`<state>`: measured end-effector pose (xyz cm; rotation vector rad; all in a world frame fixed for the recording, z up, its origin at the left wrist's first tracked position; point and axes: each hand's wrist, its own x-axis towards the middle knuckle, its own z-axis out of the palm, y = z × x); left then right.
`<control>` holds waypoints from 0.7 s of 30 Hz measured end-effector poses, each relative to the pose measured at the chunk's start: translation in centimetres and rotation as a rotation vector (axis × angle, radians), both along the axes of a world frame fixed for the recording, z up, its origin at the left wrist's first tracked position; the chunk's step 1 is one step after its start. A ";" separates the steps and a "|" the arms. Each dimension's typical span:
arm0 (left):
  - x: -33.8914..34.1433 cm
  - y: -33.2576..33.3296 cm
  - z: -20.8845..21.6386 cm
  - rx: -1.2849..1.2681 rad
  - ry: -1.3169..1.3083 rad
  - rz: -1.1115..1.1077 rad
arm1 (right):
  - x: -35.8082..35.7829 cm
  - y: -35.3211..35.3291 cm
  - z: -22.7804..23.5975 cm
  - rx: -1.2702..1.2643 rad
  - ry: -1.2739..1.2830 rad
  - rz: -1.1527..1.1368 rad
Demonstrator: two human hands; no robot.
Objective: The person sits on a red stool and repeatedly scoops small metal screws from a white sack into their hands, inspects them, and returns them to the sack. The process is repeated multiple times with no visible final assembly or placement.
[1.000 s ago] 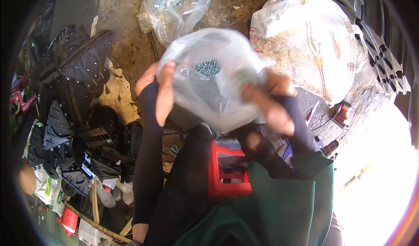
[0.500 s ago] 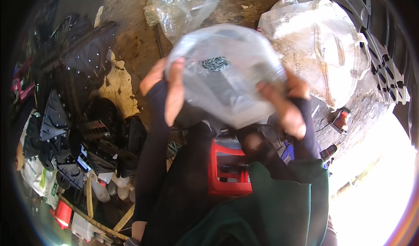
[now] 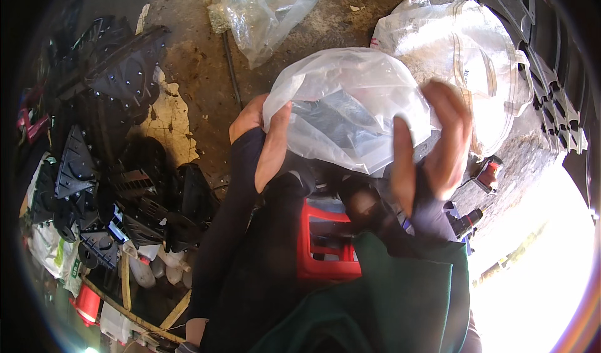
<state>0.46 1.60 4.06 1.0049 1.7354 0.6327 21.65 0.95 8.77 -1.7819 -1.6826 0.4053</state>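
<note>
A clear plastic bag (image 3: 350,109) with dark contents is held up in front of me. My left hand (image 3: 266,137) grips its left edge, thumb on top. On the bag's right side, my right hand (image 3: 432,146) is blurred with its fingers spread; whether it still touches the plastic I cannot tell. Both forearms wear dark sleeves. A red plastic crate or stool (image 3: 325,243) sits below the bag, between my legs.
A pile of black plastic parts (image 3: 106,165) fills the left side. Another clear bag (image 3: 269,9) lies on the dirt floor at the top. A large white sack (image 3: 476,52) sits at right, with black tyre-like ribbed parts (image 3: 551,71) beyond it. Power tools (image 3: 485,174) lie at right.
The bag has been turned and shifted to the right. My right hand has opened its fingers and moved up along the bag's right side. My left hand keeps its grip.
</note>
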 end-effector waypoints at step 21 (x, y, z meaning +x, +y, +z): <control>0.7 -0.4 -1.8 0.150 0.047 -0.059 | -6.6 -0.5 -21.2 0.017 -0.238 0.575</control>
